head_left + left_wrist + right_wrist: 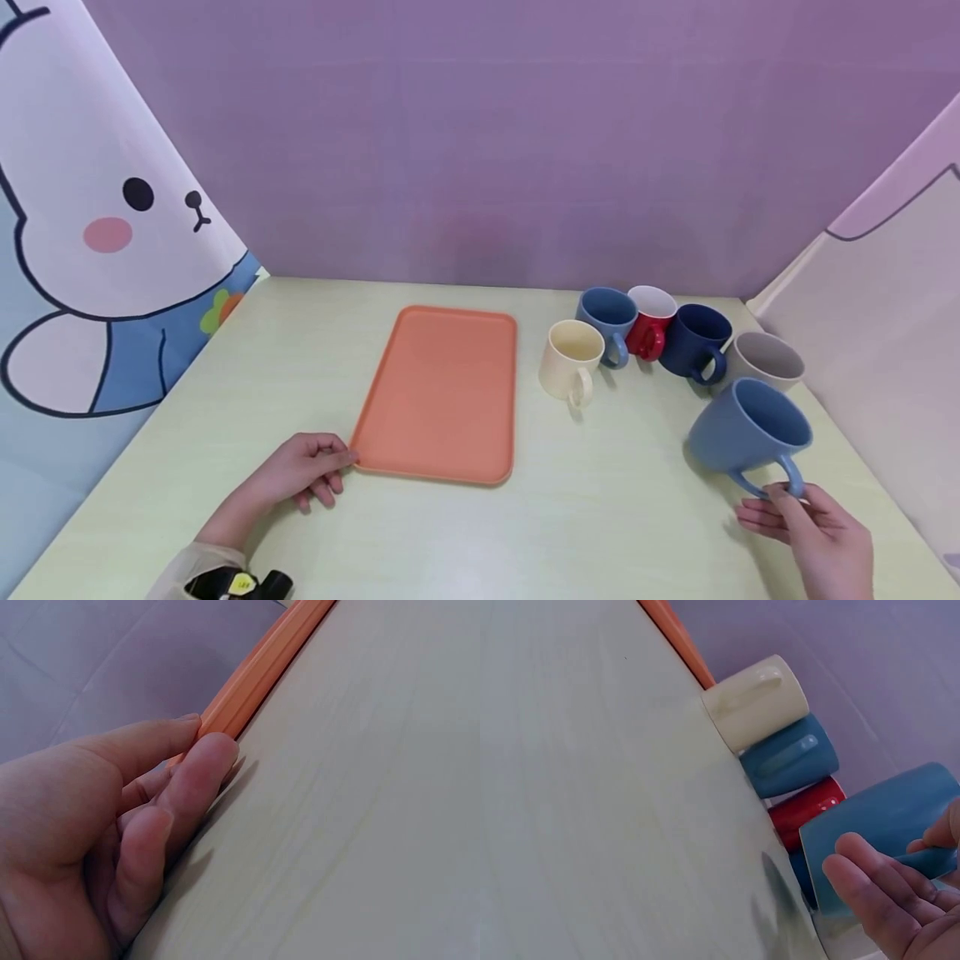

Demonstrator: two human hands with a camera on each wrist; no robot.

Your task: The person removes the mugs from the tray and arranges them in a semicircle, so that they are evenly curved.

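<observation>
My right hand pinches the handle of a light blue mug at the table's right side. That mug is tilted and held a little above the tabletop, with its shadow below; the right wrist view shows the mug from the side. At the near left corner of an orange rectangular tray, my left hand holds the rim between thumb and index finger. In the left wrist view, fingers meet the tray's edge, which lies on the table.
Right of the tray stand a cream mug, another blue mug, a red mug with white inside, a navy mug and a grey mug, partly covered by the held one. A purple backdrop rises behind the table.
</observation>
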